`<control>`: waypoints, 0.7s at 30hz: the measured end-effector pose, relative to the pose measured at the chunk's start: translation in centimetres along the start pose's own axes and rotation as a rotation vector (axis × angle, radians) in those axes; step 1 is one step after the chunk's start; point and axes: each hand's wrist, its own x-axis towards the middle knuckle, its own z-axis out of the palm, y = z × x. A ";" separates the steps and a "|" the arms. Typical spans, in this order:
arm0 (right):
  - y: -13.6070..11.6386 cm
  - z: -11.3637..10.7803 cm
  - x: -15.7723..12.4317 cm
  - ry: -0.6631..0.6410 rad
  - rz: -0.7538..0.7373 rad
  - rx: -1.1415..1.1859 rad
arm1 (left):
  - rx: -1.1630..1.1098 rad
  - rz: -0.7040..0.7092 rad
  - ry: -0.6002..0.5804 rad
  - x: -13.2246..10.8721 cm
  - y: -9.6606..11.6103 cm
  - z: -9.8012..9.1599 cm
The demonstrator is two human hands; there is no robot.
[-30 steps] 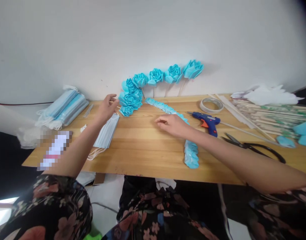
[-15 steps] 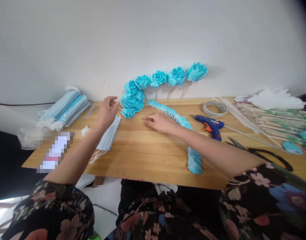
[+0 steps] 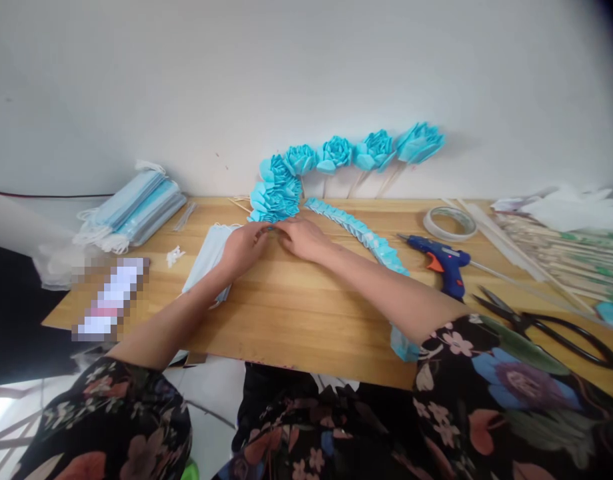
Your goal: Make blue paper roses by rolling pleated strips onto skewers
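My left hand [image 3: 246, 244] and my right hand [image 3: 302, 239] meet at the near edge of the clustered blue flowers [image 3: 276, 193], folded from pale blue sheet. Both have curled fingers closed at the nearest flower [image 3: 270, 217]; its lower part is hidden behind them. From this cluster a row of more blue flowers [image 3: 335, 153] on thin sticks leans against the wall. Under my left wrist lies a stack of face masks [image 3: 206, 257], partly covered. A curved line of folded blue pieces [image 3: 353, 227] runs beside my right hand and passes under my right forearm.
On the right are a blue glue gun [image 3: 443, 257], a roll of tape [image 3: 450, 223], black-handled scissors [image 3: 531, 323] and many thin sticks [image 3: 541, 247]. Bundled face masks [image 3: 131, 207], small white bits [image 3: 175, 255] and a blurred phone-like object [image 3: 111, 297] lie left.
My hands were apart, the left raised left of the flowers and the right over the table. They have come together at the nearest flower. The view has shifted slightly.
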 end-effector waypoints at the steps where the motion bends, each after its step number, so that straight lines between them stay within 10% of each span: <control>1: 0.0 0.1 0.2 0.000 -0.003 -0.004 | -0.004 0.000 0.010 0.0 -0.1 0.0; 12: 0.9 -0.8 -0.6 0.035 -0.002 0.069 | -0.109 0.040 0.183 0.6 -1.2 -2.4; 21: 2.4 -0.7 0.0 0.238 0.286 0.252 | -0.096 0.139 0.403 6.2 -0.5 -1.6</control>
